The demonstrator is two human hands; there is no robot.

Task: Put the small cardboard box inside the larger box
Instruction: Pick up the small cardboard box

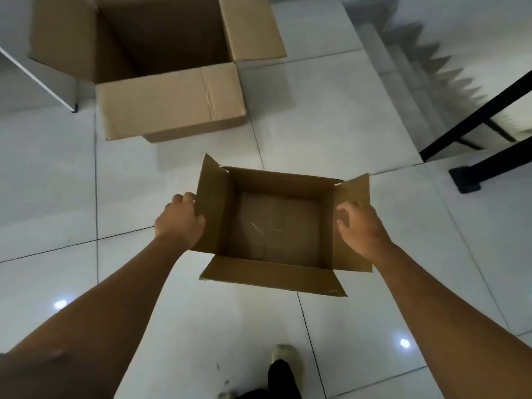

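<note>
Forearms: both bare, reaching forward from the lower corners.
Left hand point(180, 219): fingers curled round the left flap of the small cardboard box point(277, 226), gripping it.
Right hand point(361, 227): fingers pressed on the right flap, grasping that side.
Small box: open top up, flaps splayed, long axis left to right, between the hands over the tiled floor point(331, 116).
Larger box point(161, 67): open, standing on the floor beyond, well apart.
Shoe point(283, 354): near bottom edge.
</note>
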